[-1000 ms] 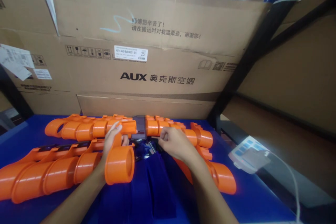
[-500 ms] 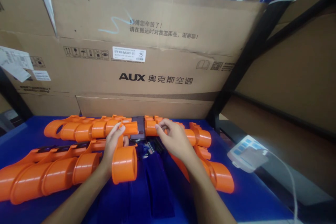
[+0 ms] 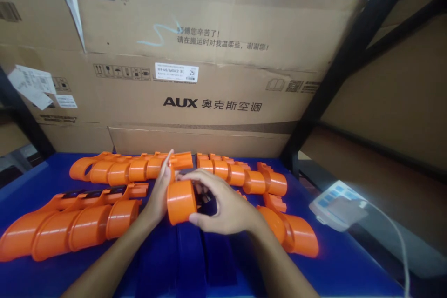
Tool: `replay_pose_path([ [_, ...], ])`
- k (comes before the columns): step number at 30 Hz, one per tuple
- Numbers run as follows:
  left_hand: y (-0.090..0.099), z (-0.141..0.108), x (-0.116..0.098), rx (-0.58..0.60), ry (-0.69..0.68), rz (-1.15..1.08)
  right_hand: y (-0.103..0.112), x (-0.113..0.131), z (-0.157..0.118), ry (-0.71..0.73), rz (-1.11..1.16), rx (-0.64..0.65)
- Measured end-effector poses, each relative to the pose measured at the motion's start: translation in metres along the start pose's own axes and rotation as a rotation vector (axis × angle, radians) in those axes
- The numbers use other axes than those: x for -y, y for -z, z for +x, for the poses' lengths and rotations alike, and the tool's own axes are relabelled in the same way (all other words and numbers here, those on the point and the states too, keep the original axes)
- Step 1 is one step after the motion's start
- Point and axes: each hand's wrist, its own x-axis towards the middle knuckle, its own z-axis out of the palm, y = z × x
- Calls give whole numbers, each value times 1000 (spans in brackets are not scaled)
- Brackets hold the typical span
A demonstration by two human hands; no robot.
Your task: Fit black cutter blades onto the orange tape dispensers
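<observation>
Between my hands, above the blue surface, is an orange plastic part [image 3: 181,202] with a round cup at its lower end and a narrow clip at its top. My left hand [image 3: 161,191] holds it from the left side, palm turned inward. My right hand [image 3: 223,202] curves round the cup from the right, thumb at its lower edge and fingers behind it. A row of orange parts [image 3: 118,171] lies behind my left hand, and another row [image 3: 89,223] lies nearer. Further orange parts [image 3: 235,174] stand behind my right hand.
Large cardboard boxes [image 3: 209,74] form a wall behind the blue surface [image 3: 335,265]. A white device with a cable [image 3: 337,205] is at the right, near a black rack post [image 3: 328,74]. Dark blue straps [image 3: 190,260] lie at the front centre.
My right hand has moved down and left onto the cup of the orange part. My left hand has shifted right with the part, which has turned slightly. The camera view has moved a little.
</observation>
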Motion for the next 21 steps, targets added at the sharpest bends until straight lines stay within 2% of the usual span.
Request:
replay_pose_path([
  [2,6,-3,0,143,-144,115,3,-4,1,26,-19,-79],
  [5,16,-6,-16,320,-386,480,5,-7,2,60,-31,-156],
  [7,21,-7,-33,316,-502,766,3,-8,2,96,-14,-158],
  [9,27,-9,-48,294,-598,951,-1,-7,3,129,2,-147],
  [14,51,-16,-73,423,-727,1146,-8,-5,4,160,-3,-106],
  [17,87,-11,-87,395,-709,1231,-5,-7,3,181,-26,-127],
  [19,124,0,-100,363,-661,1323,-2,-9,3,182,-52,-168],
  [21,169,18,-114,327,-593,1434,-1,-10,3,174,-75,-204],
])
